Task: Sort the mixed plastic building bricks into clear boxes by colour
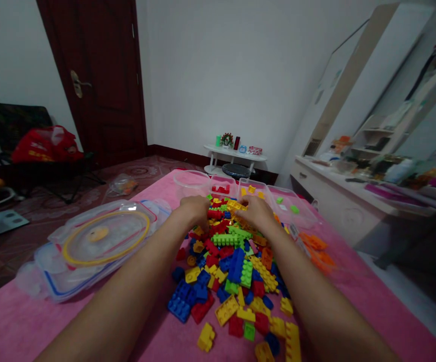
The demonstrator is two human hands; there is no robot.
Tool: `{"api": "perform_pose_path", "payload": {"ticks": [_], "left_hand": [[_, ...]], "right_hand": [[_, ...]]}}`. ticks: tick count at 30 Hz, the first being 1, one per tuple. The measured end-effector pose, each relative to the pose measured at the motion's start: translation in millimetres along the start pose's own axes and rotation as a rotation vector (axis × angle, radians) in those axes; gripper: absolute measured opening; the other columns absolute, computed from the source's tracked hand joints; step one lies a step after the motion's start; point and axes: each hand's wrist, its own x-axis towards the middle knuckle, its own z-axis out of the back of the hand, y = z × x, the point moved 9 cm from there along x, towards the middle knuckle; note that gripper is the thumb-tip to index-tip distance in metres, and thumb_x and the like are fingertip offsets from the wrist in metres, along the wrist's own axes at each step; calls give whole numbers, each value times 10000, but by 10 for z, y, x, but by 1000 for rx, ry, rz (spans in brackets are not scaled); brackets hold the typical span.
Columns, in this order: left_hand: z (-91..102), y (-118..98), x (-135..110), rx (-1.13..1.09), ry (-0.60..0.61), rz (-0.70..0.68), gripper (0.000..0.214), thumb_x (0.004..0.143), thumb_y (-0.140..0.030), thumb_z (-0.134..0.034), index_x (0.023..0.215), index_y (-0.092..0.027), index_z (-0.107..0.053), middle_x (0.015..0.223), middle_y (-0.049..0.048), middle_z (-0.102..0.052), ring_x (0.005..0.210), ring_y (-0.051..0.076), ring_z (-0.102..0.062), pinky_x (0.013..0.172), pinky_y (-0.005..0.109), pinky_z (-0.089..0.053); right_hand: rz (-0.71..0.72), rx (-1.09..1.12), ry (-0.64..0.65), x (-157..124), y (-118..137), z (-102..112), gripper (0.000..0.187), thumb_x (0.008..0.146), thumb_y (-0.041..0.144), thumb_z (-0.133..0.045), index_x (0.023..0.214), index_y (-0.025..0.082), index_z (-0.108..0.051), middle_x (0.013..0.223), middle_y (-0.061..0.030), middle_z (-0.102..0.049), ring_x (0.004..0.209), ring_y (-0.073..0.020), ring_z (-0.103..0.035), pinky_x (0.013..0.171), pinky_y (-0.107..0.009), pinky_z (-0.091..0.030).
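A large heap of toy building bricks (236, 264) in red, yellow, blue, green and orange covers the middle of the pink cloth. My left hand (197, 208) reaches to the heap's far left side, fingers bent down among the bricks; their tips are hidden. Across from it, my right hand (256, 213) has its thumb and fingers closed at the end of a yellow brick (236, 205). Just below the hands lies a long green brick (223, 240). Beyond them stand clear tubs, one holding red bricks (221, 189) and another yellow bricks (251, 190).
Clear plastic lids (108, 251) are stacked at the left on the pink cloth (10, 322). A round clear tub (191, 177) stands at the back left, and a clear tub (297, 203) with green bricks at the back right. Orange pieces (318, 249) lie right of my forearm.
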Motion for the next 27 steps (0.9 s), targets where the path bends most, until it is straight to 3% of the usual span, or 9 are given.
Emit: {"api": "perform_pose_path", "payload": {"ticks": [4, 8, 10, 13, 17, 21, 27], "left_hand": [[-135, -94, -16, 108, 77, -40, 172, 425, -114, -760, 538, -163, -639, 624, 95, -633, 781, 314, -636, 699, 367, -488], [-142, -62, 25, 176, 123, -93, 199, 565, -222, -690, 755, -174, -724, 807, 94, -700, 780, 251, -639, 671, 298, -478], [-56, -74, 92, 15, 43, -144, 208, 621, -283, -671, 786, -171, -731, 758, 71, -696, 719, 210, -631, 636, 269, -463], [63, -86, 182, -384, -123, -162, 264, 708, -315, -624, 883, -138, -710, 707, 61, -677, 649, 167, -613, 575, 241, -449], [-24, -257, 214, -894, -120, -240, 348, 713, -293, -640, 1012, -115, -646, 762, 60, -668, 627, 139, -598, 529, 226, -464], [-49, -314, 216, -1074, -159, -264, 341, 644, -284, -705, 929, -106, -647, 792, 61, -663, 643, 132, -591, 513, 211, -468], [-89, -284, 234, -1079, -174, -230, 343, 628, -328, -707, 888, -110, -658, 688, 22, -619, 595, 108, -544, 482, 187, -430]], "right_hand": [[-14, -89, 58, -192, -51, -123, 323, 676, 227, -647, 997, 254, -680, 1019, -63, -698, 940, -231, -625, 720, -282, -411], [-63, 72, -36, -241, -181, -105, 273, 680, 251, -639, 949, 228, -683, 952, -68, -703, 908, -229, -624, 725, -282, -413], [-61, 335, -95, -228, -224, -38, 262, 669, 266, -645, 918, 189, -673, 935, -66, -699, 872, -210, -623, 710, -267, -429], [-101, 855, -74, -231, -234, -11, 283, 684, 296, -626, 931, 160, -639, 863, -42, -683, 748, -163, -616, 573, -219, -437], [-213, 1296, 3, -311, -132, -65, 292, 709, 308, -601, 969, 176, -601, 779, -8, -634, 600, -113, -564, 387, -162, -349], [-302, 1457, 20, -366, -93, -145, 189, 737, 255, -586, 910, 181, -580, 758, 9, -602, 562, -82, -547, 395, -151, -408], [-261, 1419, 18, -338, -75, -135, 167, 746, 258, -602, 891, 179, -577, 701, 31, -559, 529, -75, -543, 371, -147, -407]]}}
